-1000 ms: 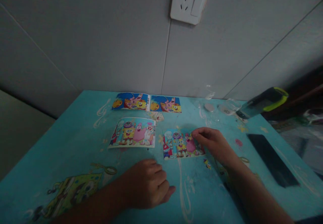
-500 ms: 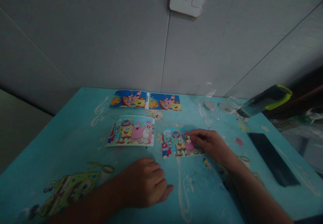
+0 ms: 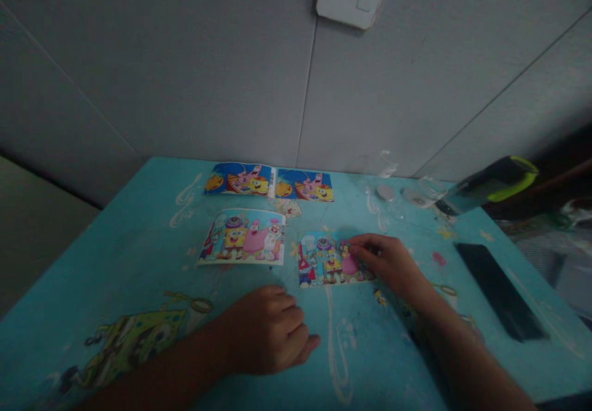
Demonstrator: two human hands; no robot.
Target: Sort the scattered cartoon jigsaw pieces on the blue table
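A small jigsaw puzzle [image 3: 319, 269] with a bright cartoon scene lies flat on the table. My right hand [image 3: 386, 263] reaches over its upper right part, thumb and forefinger pinched on a small puzzle piece, mostly hidden by the fingertips. One loose puzzle piece [image 3: 380, 297] lies just below the puzzle's lower right corner. To the left is a slightly curled picture sheet [image 3: 245, 238] with the same scene. Nearer to me, my left hand [image 3: 271, 331] rests on the table, fingers curled in and one digit poking out, holding nothing visible.
Two blue cartoon pictures, a left one [image 3: 238, 179] and a right one [image 3: 305, 184], lie by the wall. Clear plastic tubes [image 3: 419, 196], a round lid [image 3: 385, 192] and a dark bottle [image 3: 481, 186] are back right. A dark flat strip [image 3: 499, 290] lies at right on the patterned tablecloth [image 3: 152, 244].
The whole view has shifted slightly. My right hand stays at the puzzle's upper right, its fingertips barely moved. My left hand remains resting in the same place.
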